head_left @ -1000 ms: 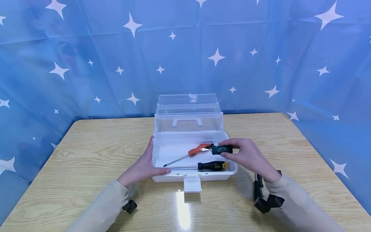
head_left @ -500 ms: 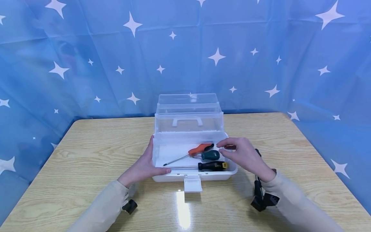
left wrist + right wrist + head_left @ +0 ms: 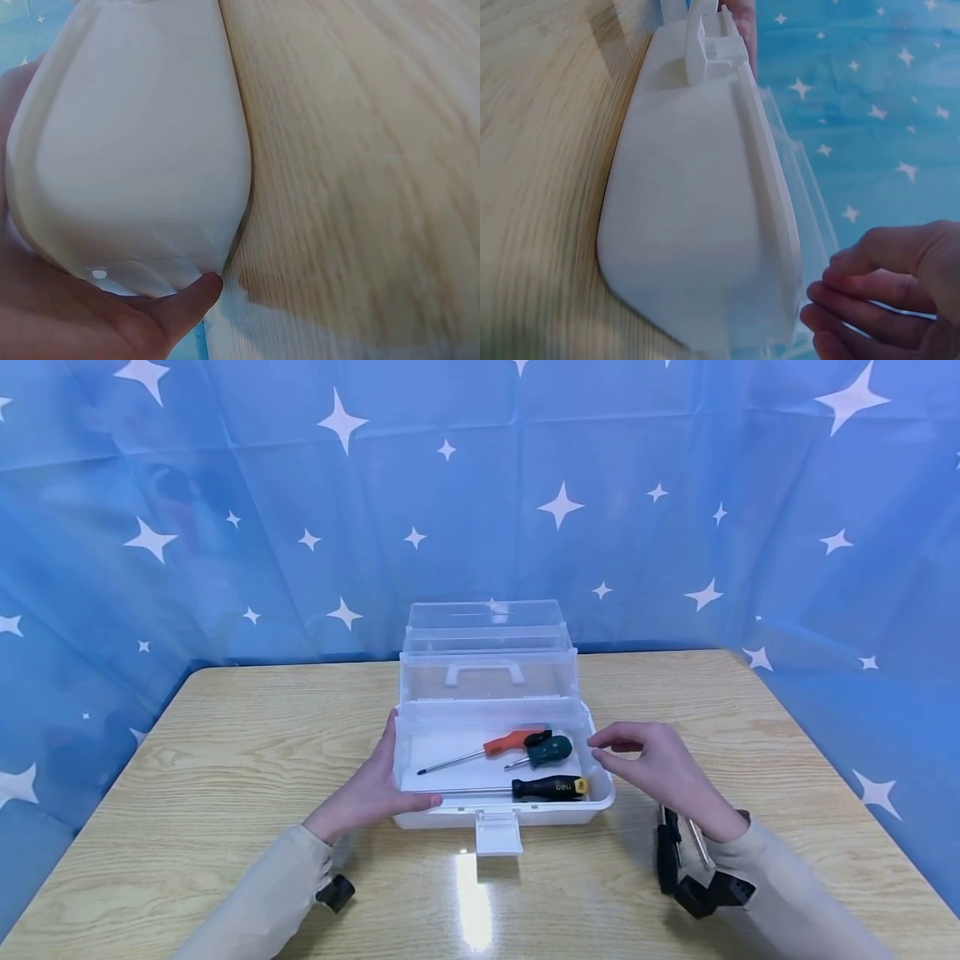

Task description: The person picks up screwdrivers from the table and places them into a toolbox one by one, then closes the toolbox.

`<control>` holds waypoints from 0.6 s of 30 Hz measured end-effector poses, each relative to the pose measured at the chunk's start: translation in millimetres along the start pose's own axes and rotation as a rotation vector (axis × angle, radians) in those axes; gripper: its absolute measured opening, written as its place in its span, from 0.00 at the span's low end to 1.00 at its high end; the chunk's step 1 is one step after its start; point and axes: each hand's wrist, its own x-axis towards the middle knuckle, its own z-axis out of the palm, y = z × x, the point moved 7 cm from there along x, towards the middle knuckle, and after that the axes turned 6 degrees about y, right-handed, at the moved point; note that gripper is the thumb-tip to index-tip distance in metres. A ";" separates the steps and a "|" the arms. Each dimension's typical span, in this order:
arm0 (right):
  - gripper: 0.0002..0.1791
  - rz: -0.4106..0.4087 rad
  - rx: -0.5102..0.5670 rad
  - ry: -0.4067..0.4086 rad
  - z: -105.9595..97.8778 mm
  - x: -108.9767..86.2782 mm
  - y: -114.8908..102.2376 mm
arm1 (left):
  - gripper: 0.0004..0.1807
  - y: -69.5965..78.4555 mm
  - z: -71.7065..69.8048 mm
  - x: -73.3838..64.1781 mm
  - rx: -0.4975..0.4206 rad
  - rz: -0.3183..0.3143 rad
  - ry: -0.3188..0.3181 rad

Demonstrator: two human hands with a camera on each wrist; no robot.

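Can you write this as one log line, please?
Left hand: grips toolbox; Right hand: holds nothing, near toolbox's right end; Inside: orange screwdriver, green screwdriver, black screwdriver; Lid: open

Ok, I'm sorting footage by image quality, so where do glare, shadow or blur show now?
Head view: a bright glare streak on the table just nearer than the toolbox, a soft shadow below the right hand, the black-and-yellow screwdriver fairly crisp; left wrist view: toolbox end and wood grain look soft; right wrist view: toolbox end soft too.
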 end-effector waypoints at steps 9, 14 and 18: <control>0.06 0.033 -0.038 0.011 -12.5 -9.1 12.9 | 0.70 0.4 -0.1 0.1 -0.006 0.002 -0.001; 0.07 0.072 -0.073 0.011 -20.4 -13.6 19.9 | 0.70 2.3 0.3 0.5 -0.032 0.015 -0.001; 0.06 0.085 -0.092 0.013 -25.1 -15.3 23.9 | 0.71 2.2 0.7 0.6 -0.038 0.016 -0.003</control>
